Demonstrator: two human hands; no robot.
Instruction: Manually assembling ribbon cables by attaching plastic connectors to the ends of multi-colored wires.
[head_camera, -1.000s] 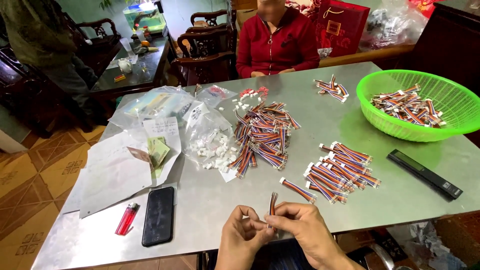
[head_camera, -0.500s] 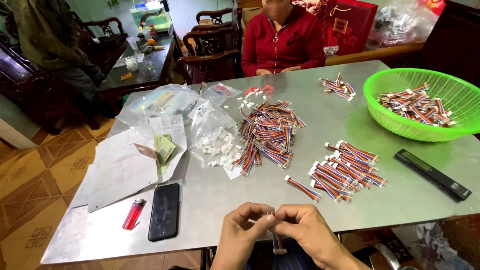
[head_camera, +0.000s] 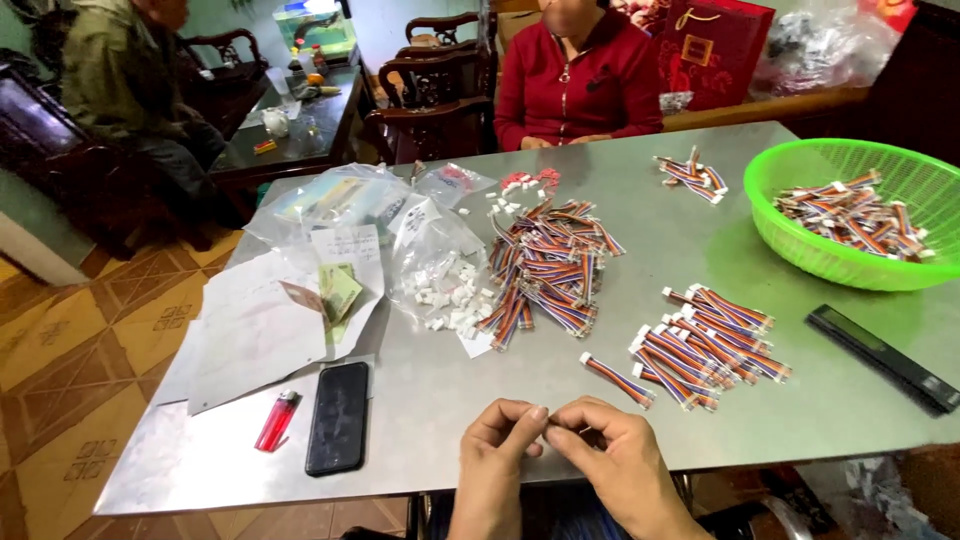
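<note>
Steel table (head_camera: 440, 400): near edge, where both hands meet.
Left hand (head_camera: 497, 450): fingertips pinched toward the right hand; what they grip is too small to tell.
Right hand (head_camera: 610, 455): curled, thumb and forefinger pinched against the left fingertips.
Wire lead: not visible at the fingertips; nearest single cable (head_camera: 617, 380) lies just beyond the right hand.
Doing it well: judged best done with the piece clear of the knuckles, fingertips close.
Hidden: the pinched piece, covered by fingers; wrists cut off below.

Left hand (head_camera: 500, 440), right hand (head_camera: 610, 450) — fingertips pinched together
</note>
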